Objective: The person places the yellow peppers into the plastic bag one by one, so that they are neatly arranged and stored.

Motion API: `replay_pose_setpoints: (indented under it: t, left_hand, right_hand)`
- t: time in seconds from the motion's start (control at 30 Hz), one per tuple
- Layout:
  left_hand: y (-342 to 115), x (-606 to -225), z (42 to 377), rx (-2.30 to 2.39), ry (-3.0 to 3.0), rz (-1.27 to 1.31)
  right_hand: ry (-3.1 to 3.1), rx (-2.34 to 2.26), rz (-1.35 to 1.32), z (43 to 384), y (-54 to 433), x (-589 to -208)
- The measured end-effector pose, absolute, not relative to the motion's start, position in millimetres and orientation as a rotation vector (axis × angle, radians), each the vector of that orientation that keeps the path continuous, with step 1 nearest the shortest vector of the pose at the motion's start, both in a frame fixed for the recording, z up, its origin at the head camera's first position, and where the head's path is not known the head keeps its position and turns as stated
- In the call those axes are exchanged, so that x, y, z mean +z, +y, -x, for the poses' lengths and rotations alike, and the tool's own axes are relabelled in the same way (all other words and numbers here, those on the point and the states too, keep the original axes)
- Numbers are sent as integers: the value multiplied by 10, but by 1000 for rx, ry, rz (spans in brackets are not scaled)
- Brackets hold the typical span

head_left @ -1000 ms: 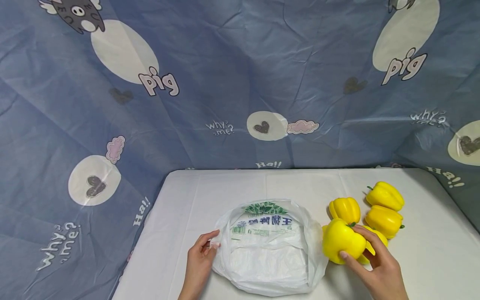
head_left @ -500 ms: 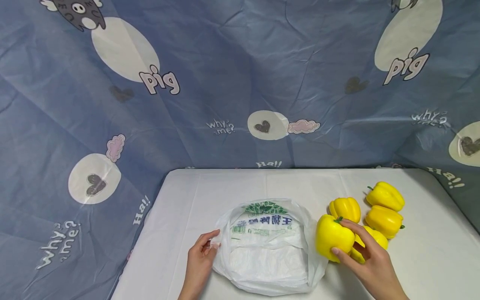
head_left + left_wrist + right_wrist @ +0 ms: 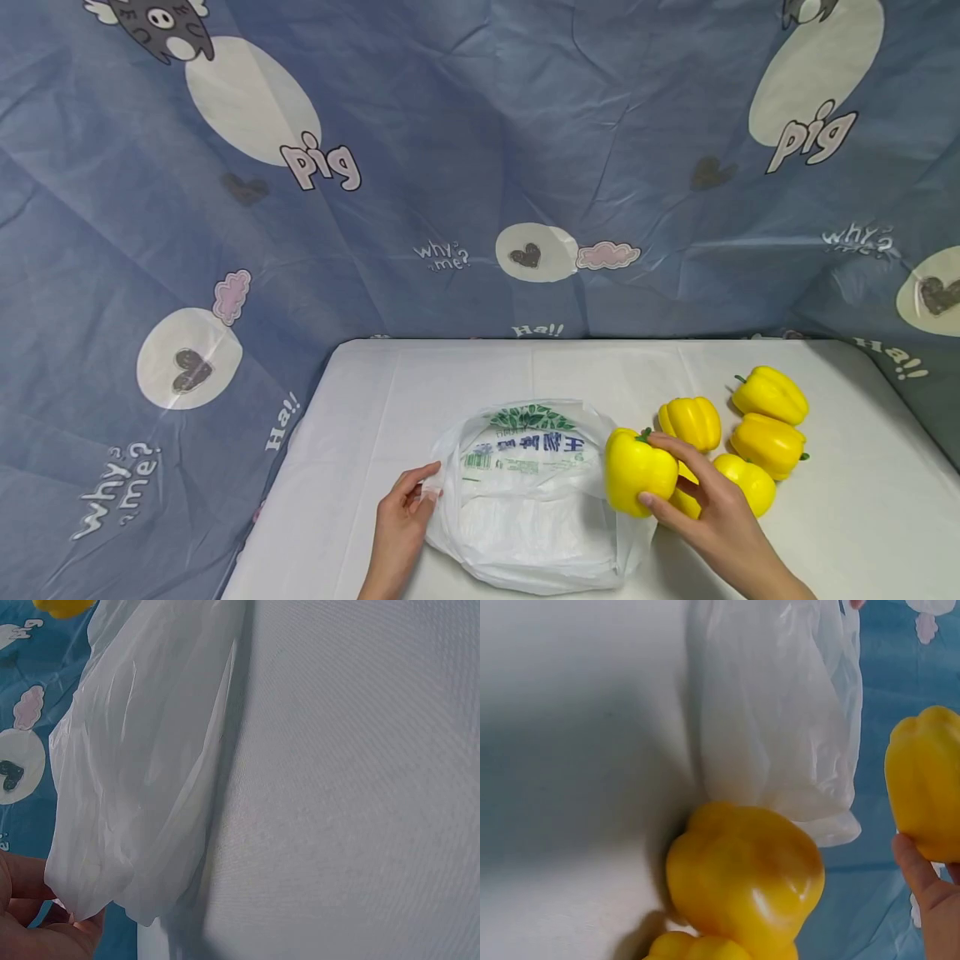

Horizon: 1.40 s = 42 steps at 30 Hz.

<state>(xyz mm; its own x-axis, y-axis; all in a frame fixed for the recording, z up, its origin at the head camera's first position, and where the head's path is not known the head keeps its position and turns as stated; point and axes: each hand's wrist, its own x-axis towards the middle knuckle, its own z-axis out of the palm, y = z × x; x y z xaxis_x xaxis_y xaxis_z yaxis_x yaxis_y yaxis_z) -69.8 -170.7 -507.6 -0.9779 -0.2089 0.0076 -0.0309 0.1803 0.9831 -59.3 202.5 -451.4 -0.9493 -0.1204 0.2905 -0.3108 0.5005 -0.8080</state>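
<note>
In the head view, your left grip (image 3: pixel 405 512) pinches the left rim of the white plastic bag (image 3: pixel 536 533), which lies with its mouth spread wide on the white counter (image 3: pixel 360 408), green leaves and blue lettering showing inside. Your right grip (image 3: pixel 716 517) holds a yellow bell pepper (image 3: pixel 640 472) between thumb and fingers, stem at the top, over the bag's right rim. To the right of the bag you have five more bell peppers: one at its far right (image 3: pixel 690 423), two farther off from it and close together, and two nearer your hand, one of them partly hidden behind it. A blue printed cloth (image 3: pixel 480 167) hangs beyond the bag. In the left wrist view, your fingers pinch the bag at one end of its crinkled edge. In the right wrist view, your held pepper is lifted clear of the bag; a large pepper sits right next to the bag's side, though you cannot tell whether they touch, and another shows partly past it.
</note>
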Motion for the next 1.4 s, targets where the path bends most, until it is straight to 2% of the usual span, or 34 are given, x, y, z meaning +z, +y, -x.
replay_pose_setpoints:
  t: [1.4]
  left_hand:
    - [-1689,-5079,684,-1855,-2326,-174]
  right_hand:
    - [-2801,1470,-734,977,1662,-4364]
